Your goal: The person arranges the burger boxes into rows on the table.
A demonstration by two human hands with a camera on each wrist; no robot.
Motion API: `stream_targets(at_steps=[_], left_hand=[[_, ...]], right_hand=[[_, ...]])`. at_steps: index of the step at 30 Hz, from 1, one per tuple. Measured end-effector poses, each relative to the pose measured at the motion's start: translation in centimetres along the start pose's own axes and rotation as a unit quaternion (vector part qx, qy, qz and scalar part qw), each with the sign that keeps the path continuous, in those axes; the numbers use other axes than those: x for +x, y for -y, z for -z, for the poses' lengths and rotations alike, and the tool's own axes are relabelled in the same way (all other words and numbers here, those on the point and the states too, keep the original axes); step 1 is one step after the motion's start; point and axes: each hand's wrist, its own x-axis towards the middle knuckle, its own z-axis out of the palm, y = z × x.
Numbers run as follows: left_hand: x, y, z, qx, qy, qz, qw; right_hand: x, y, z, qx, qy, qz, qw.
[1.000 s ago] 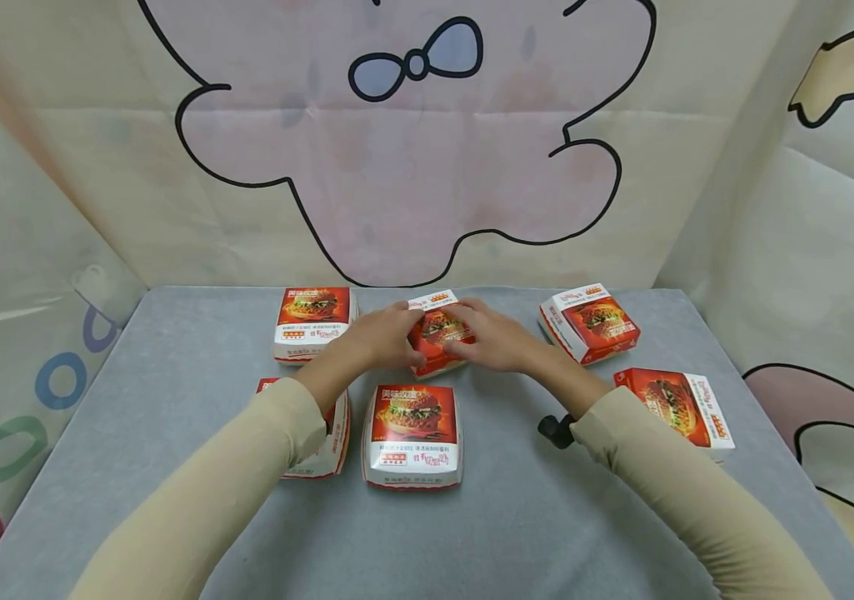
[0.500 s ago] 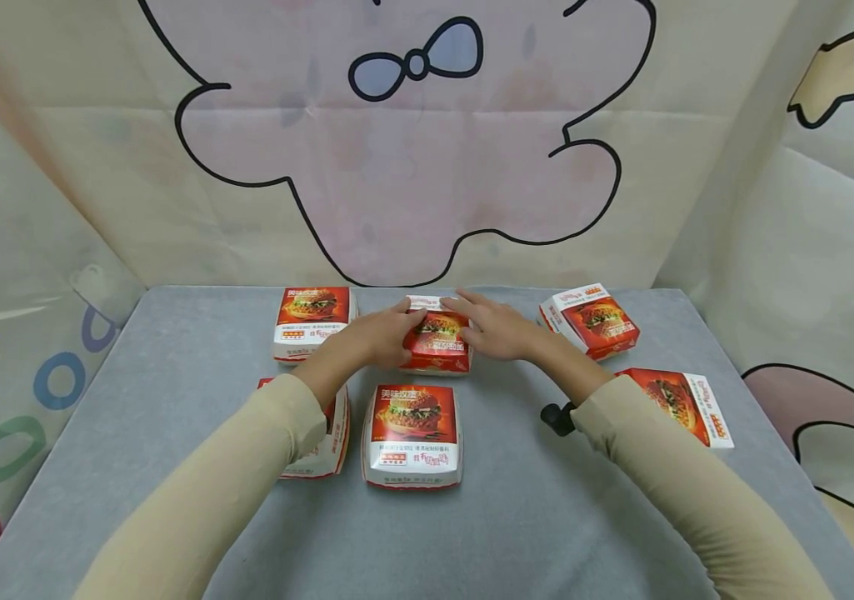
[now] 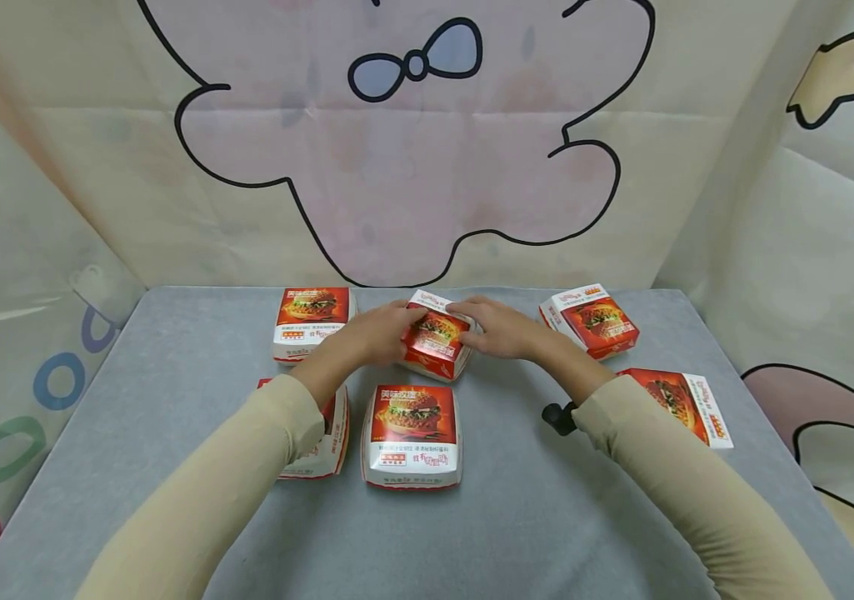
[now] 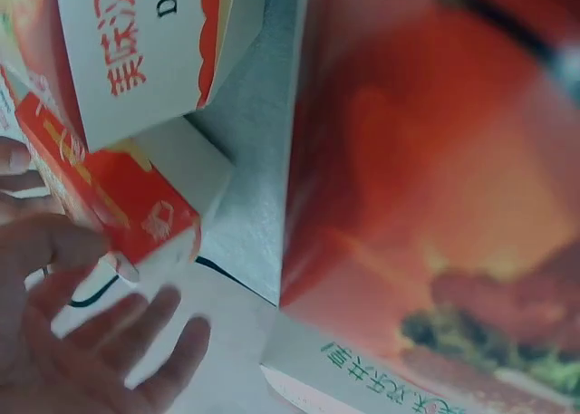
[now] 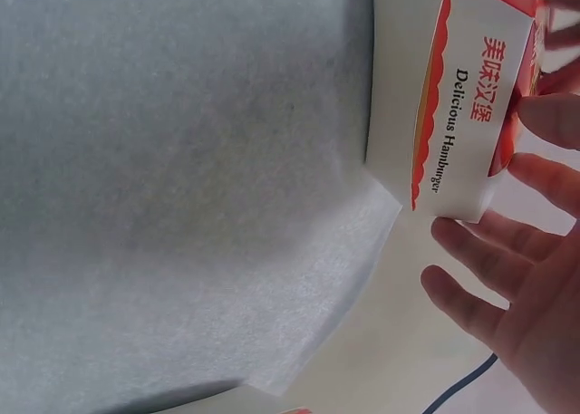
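Burger boxes: six in all, printed card with sloping sides and squarish lids, red and white with a burger picture on top.
Centre box: the one being handled (image 3: 437, 337), at the far middle of the table, turned askew, just behind the front box (image 3: 412, 437); whether it sits flat I cannot tell.
Left hand (image 3: 385, 333): at the left side of the centre box, fingers widely spread, tips at its edge; how firmly it presses I cannot tell.
Right hand (image 3: 501, 329): at the opposite side, wide too, fingers fairly straight, thumb and forefinger against the box.
Remaining boxes, four: far-left box (image 3: 312, 325), near-left box (image 3: 323, 448) partly under a forearm, far-right box (image 3: 590, 322) set at an angle, near-right box (image 3: 681, 408) half behind a sleeve.
Sleeves, two: beige cloth, the left (image 3: 209, 492) and the right (image 3: 696, 492), creased.
Tabletop (image 3: 516, 517): one, soft grey-blue cloth, matte.
Backdrop (image 3: 427, 183): creased sheeting, one blue bow (image 3: 416, 65), one star (image 3: 835, 79).
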Motion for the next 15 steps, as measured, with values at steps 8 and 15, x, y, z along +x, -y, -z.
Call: stream_targets(at_steps=[8,15], left_hand=[[0.0,-1.0,-0.7,0.081,-0.166,0.025,0.9825],[-0.2,-2.0,-1.1,0.093,-0.139,0.032,0.9854]], right_hand=[[-0.2,0.7,-0.2,-0.027,-0.005,-0.032,0.999],[-0.2,0.8,-0.5,-0.05,-0.021,-0.033,0.998]])
